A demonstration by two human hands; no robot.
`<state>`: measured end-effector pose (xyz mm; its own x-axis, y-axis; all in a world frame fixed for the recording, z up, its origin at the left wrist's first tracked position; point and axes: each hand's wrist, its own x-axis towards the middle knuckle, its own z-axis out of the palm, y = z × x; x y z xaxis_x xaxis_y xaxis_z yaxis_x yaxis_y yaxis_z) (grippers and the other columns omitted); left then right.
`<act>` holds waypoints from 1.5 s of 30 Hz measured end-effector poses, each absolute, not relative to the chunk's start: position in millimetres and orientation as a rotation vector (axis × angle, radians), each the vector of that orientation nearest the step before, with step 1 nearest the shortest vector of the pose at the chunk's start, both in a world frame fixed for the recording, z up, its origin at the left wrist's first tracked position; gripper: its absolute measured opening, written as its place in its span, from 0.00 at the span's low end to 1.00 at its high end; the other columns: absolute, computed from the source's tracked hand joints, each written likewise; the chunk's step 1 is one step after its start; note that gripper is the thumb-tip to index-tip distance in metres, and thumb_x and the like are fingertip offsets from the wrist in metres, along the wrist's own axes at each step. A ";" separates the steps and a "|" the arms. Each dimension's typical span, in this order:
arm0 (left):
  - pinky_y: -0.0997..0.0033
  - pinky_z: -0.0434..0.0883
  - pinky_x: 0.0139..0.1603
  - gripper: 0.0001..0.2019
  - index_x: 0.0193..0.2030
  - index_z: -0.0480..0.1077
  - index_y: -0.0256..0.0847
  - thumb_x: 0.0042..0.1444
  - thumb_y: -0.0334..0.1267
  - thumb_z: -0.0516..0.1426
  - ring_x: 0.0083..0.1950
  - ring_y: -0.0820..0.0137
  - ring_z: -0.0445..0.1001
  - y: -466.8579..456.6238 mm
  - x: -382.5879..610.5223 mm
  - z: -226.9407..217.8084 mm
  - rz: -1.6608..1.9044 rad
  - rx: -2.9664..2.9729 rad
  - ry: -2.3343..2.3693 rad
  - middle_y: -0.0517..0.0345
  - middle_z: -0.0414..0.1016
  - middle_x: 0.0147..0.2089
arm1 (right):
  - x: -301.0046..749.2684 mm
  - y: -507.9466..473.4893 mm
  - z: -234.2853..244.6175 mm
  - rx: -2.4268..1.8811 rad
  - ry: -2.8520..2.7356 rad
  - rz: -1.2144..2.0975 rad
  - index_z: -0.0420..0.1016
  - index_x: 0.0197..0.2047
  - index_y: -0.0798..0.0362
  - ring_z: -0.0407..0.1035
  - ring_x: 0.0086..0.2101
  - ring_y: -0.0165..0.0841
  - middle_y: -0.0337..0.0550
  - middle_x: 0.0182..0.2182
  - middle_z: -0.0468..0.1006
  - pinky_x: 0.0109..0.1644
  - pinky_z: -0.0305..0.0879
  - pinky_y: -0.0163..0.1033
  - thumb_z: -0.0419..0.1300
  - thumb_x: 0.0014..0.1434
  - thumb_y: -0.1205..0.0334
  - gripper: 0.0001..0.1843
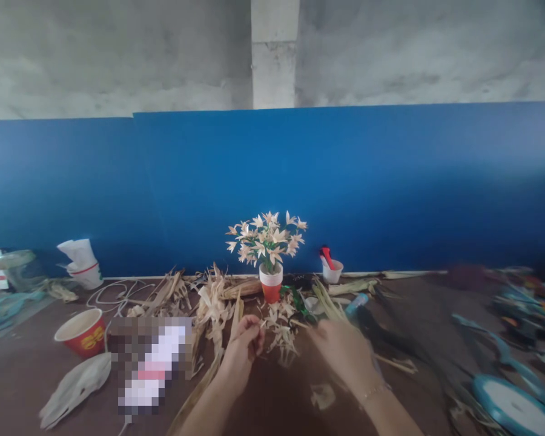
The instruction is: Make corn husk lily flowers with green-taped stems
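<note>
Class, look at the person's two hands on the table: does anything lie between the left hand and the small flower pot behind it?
Yes. Loose dried husk pieces lie on the table between the left hand and the flower pot. The right hand is blurred, off to the side.

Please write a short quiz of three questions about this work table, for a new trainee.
1. True or false: the left hand pinches a pale dried strip between its fingertips.
2. What colour is the small pot that holds the straw flowers? A green, B orange and white, C black.
3. Name the container that stands left of the left hand, near the table edge.

Key
1. True.
2. B.
3. A red paper cup. The right hand is blurred, so its grasp cannot be judged.
</note>
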<state>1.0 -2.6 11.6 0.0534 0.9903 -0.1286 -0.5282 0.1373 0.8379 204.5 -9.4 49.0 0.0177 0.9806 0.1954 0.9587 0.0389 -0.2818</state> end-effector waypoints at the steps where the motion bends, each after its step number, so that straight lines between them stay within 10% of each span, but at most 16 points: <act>1: 0.80 0.53 0.22 0.11 0.31 0.62 0.41 0.41 0.35 0.60 0.21 0.80 0.61 -4.1 1.6 14.7 1.274 0.650 0.805 0.66 0.65 0.22 | 202.5 -9.8 49.0 -1.853 -1.986 0.207 0.73 0.23 0.53 0.67 0.22 0.33 0.43 0.18 0.71 0.24 0.54 0.35 0.50 0.60 0.53 0.20; 7: 0.80 0.42 0.19 0.10 0.29 0.61 0.38 0.38 0.29 0.57 0.17 0.83 0.53 -7.8 4.1 18.6 1.014 0.553 0.672 0.67 0.62 0.21 | 179.2 -14.6 37.5 -1.186 -1.857 1.207 0.59 0.61 0.48 0.58 0.18 0.25 0.33 0.19 0.69 0.23 0.57 0.30 0.51 0.60 0.51 0.27; 12: 0.80 0.44 0.20 0.09 0.30 0.63 0.36 0.41 0.31 0.58 0.19 0.83 0.55 -11.3 7.6 14.9 0.951 0.641 0.685 0.65 0.62 0.22 | 169.4 -11.8 30.5 -1.053 -1.775 1.178 0.75 0.48 0.52 0.69 0.39 0.36 0.44 0.33 0.77 0.43 0.65 0.38 0.54 0.57 0.50 0.21; 20: 0.73 0.60 0.28 0.14 0.40 0.64 0.39 0.45 0.39 0.58 0.26 0.74 0.64 -11.5 13.0 6.1 1.232 1.277 1.081 0.62 0.68 0.27 | 175.5 4.3 5.4 -1.128 -1.463 1.414 0.74 0.49 0.54 0.54 0.17 0.23 0.34 0.16 0.69 0.20 0.52 0.29 0.59 0.53 0.48 0.25; 31: 0.61 0.60 0.43 0.05 0.32 0.71 0.43 0.55 0.31 0.55 0.39 0.64 0.69 -21.5 2.7 17.1 1.345 2.411 1.480 0.56 0.75 0.35 | 171.4 0.7 1.0 -1.034 -1.284 1.687 0.74 0.49 0.52 0.61 0.20 0.26 0.37 0.19 0.72 0.27 0.58 0.32 0.62 0.49 0.46 0.27; 45: 0.71 0.64 0.34 0.08 0.31 0.73 0.38 0.52 0.39 0.55 0.31 0.68 0.68 -10.2 8.1 8.2 1.299 1.528 1.290 0.57 0.73 0.28 | 170.8 -9.6 20.2 -1.101 -1.498 1.605 0.66 0.57 0.47 0.50 0.16 0.22 0.31 0.15 0.64 0.19 0.45 0.27 0.58 0.53 0.46 0.29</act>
